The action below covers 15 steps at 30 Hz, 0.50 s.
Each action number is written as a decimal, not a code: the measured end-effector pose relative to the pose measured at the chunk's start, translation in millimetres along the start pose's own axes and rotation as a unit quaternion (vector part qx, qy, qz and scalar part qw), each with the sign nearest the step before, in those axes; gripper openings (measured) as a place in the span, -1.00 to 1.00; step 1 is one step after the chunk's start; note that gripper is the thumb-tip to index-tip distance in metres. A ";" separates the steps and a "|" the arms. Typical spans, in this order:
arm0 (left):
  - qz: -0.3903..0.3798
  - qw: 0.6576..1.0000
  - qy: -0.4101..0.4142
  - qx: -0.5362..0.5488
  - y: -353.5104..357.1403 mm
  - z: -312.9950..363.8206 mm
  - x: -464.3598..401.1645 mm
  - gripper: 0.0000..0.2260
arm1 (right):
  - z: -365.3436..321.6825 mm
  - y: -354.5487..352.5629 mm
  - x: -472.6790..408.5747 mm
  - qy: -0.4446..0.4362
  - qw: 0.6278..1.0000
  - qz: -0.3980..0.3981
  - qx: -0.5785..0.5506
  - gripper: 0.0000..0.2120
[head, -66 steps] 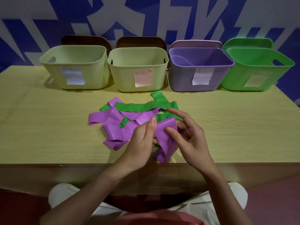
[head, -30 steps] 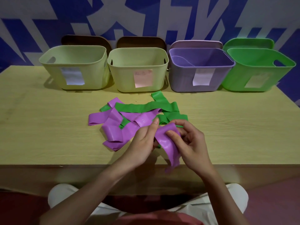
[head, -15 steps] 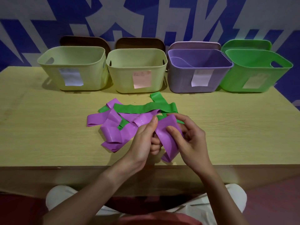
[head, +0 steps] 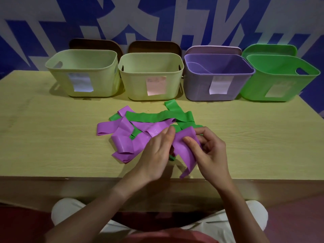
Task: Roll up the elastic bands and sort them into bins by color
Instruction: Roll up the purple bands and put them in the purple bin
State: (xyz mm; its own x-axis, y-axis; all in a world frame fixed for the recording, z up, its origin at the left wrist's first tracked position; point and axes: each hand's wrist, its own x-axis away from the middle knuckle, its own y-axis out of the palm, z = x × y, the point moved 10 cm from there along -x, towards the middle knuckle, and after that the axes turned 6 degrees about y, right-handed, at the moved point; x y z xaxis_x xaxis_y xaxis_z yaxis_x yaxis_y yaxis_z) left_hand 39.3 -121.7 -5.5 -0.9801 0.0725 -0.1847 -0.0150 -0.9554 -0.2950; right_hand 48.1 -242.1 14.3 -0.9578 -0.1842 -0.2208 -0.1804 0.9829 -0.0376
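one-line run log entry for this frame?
phase: rolling | left hand: pinches purple elastic band | right hand: pinches same band | pile of purple and green bands: on table | purple plastic bin: target

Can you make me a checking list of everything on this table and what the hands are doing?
Surface: wooden table, bare wood around the pile.
Job's things: purple bands and green bands tangled in one pile; two pale bins, purple bin, green bin at the back, each labelled.
Clutter: nothing seen.
Hands: left hand and right hand both grip one purple band, partly unrolled.
Cables: nothing seen.
Surroundings: blue-and-white wall; lids behind bins.
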 end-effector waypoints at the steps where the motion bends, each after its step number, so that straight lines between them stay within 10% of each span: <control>1: 0.001 0.999 0.031 -0.026 0.0 1.7 0.9 -0.50 | 0.2 1.8 0.1 0.001 1.000 -0.003 -0.005 -0.86; 8: 0.041 0.997 0.072 -0.012 -4.3 6.4 0.6 -0.54 | -0.8 6.6 2.7 0.008 0.999 -0.036 -0.006 -0.77; 15: -0.017 0.972 -0.066 0.225 14.5 -0.6 1.4 -0.63 | -4.1 0.4 1.4 -0.017 0.999 -0.043 0.008 -0.65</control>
State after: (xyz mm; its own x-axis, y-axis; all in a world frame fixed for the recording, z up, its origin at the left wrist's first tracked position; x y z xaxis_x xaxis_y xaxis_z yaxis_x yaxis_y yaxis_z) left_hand 37.9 -135.3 -10.6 -0.9939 0.0974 -0.0522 -0.1041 -0.9838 0.1460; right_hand 45.8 -242.0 17.9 -0.9310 -0.2674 -0.2485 -0.2571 0.9636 -0.0737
